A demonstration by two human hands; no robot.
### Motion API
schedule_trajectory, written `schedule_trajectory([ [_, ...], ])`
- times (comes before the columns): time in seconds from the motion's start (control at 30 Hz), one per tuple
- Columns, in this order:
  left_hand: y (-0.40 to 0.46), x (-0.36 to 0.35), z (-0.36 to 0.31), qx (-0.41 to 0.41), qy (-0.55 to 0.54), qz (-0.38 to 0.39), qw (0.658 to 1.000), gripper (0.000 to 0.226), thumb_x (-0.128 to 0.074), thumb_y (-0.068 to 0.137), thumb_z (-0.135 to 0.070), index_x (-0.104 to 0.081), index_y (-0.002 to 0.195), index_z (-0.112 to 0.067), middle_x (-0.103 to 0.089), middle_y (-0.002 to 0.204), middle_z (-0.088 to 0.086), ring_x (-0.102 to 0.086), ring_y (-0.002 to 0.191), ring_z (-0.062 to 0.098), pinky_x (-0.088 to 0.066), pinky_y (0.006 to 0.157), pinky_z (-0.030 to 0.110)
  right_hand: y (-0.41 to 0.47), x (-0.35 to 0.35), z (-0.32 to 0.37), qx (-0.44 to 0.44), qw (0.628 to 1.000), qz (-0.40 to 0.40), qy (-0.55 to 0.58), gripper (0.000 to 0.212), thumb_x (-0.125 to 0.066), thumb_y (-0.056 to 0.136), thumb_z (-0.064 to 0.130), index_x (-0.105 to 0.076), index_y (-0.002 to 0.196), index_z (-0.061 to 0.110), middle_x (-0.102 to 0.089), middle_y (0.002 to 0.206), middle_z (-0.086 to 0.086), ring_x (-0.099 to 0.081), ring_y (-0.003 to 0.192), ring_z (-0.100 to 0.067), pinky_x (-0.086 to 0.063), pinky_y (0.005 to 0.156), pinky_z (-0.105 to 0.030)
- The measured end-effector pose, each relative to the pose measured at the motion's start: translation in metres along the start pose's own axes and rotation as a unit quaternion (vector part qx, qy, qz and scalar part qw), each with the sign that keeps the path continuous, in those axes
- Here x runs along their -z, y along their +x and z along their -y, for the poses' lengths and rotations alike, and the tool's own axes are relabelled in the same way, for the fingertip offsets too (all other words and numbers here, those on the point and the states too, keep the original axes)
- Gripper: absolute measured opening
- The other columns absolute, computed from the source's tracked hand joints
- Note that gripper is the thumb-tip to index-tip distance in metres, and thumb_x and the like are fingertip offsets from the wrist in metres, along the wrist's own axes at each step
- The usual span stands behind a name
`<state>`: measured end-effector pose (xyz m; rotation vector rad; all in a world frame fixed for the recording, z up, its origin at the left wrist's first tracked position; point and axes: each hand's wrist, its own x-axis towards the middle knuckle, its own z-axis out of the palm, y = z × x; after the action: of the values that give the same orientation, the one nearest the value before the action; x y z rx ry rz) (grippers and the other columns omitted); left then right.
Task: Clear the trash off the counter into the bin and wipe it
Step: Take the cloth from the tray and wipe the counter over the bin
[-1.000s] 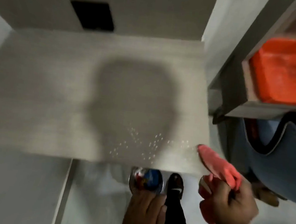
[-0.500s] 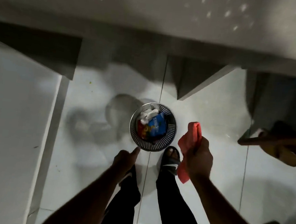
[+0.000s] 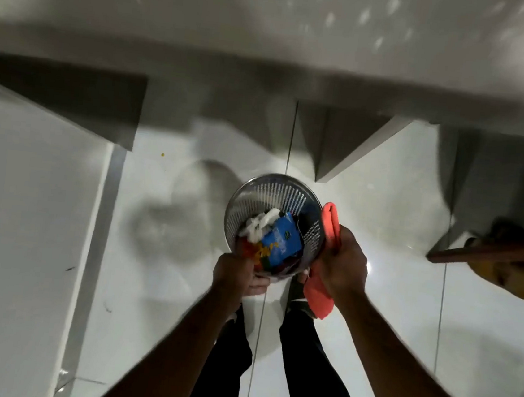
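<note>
A round metal mesh bin [image 3: 274, 196] is held between both hands above the white floor, tilted toward me. Inside lie a blue packet [image 3: 281, 244], white crumpled paper [image 3: 259, 225] and red and yellow wrappers [image 3: 253, 252]. My left hand [image 3: 235, 271] grips the bin's near left rim. My right hand [image 3: 341, 263] presses the bin's right side while holding a pink cloth [image 3: 329, 221], which hangs below the hand too. The grey counter [image 3: 273, 18] runs across the top, with pale crumbs [image 3: 364, 15] scattered on it.
White floor tiles [image 3: 381, 217] lie below. A white cabinet side [image 3: 20, 205] stands on the left. My dark trouser legs and a sandal [image 3: 295, 295] are under the bin. Another person's feet in yellow slippers [image 3: 511, 279] and a wooden stick [image 3: 487, 252] are at right.
Both hands reached down and took hold of the bin, which now is lifted off the floor and looks larger and tilted. The cloth stays in my right hand.
</note>
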<state>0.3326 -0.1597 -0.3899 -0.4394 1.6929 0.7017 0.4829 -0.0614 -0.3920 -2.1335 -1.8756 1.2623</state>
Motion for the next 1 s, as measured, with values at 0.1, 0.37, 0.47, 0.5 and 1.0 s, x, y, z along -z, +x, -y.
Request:
schedule_trajectory([
  [0.1, -0.087, 0.013, -0.016, -0.013, 0.001, 0.009, 1.0, 0.034, -0.047, 0.101, -0.023, -0.058, 0.11, 0.008, -0.074, 0.099, 0.028, -0.076, 0.066, 0.031, -0.063, 0.053, 0.038, -0.048, 0.058, 0.046, 0.03, 0.999, -0.02, 0.007, 0.036, -0.053, 0.089, 0.014, -0.06, 0.122, 0.026, -0.074, 0.099, -0.005, -0.068, 0.087, -0.032, -0.055, 0.077, -0.038],
  [0.37, -0.279, 0.034, -0.058, -0.086, 0.023, -0.012, 0.996, 0.034, -0.044, 0.096, -0.021, -0.063, 0.108, 0.004, -0.076, 0.081, 0.022, -0.075, 0.053, 0.03, -0.056, 0.041, 0.03, -0.162, 0.2, 0.144, 0.03, 0.998, -0.031, 0.049, 0.044, -0.054, 0.085, 0.012, -0.062, 0.124, 0.031, -0.076, 0.103, -0.002, -0.068, 0.092, -0.03, -0.052, 0.079, -0.034],
  [0.47, -0.319, 0.032, -0.075, -0.098, 0.016, -0.015, 0.995, 0.032, -0.044, 0.095, -0.016, -0.06, 0.112, 0.006, -0.073, 0.098, 0.029, -0.073, 0.049, 0.029, -0.055, 0.039, 0.03, -0.18, 0.232, 0.163, 0.048, 0.993, -0.035, 0.098, 0.046, -0.056, 0.083, 0.006, -0.065, 0.122, 0.029, -0.076, 0.102, -0.003, -0.068, 0.09, -0.027, -0.054, 0.08, -0.033],
  [0.5, -0.328, 0.03, -0.077, -0.104, 0.017, -0.013, 0.994, 0.033, -0.045, 0.095, -0.017, -0.06, 0.113, 0.006, -0.073, 0.099, 0.029, -0.073, 0.049, 0.028, -0.055, 0.04, 0.03, -0.184, 0.24, 0.167, 0.054, 0.992, -0.029, 0.112, 0.046, -0.056, 0.083, 0.005, -0.065, 0.122, 0.028, -0.076, 0.102, -0.002, -0.068, 0.089, -0.026, -0.055, 0.08, -0.034],
  [1.0, -0.354, 0.023, -0.08, -0.086, 0.031, -0.037, 0.995, 0.034, -0.045, 0.099, -0.023, -0.06, 0.113, 0.005, -0.073, 0.099, 0.028, -0.076, 0.06, 0.032, -0.057, 0.045, 0.031, -0.143, 0.333, 0.245, 0.266, 0.918, -0.293, 0.005, 0.046, -0.057, 0.085, 0.017, -0.059, 0.131, 0.027, -0.074, 0.096, 0.002, -0.068, 0.077, -0.021, -0.055, 0.07, -0.031],
])
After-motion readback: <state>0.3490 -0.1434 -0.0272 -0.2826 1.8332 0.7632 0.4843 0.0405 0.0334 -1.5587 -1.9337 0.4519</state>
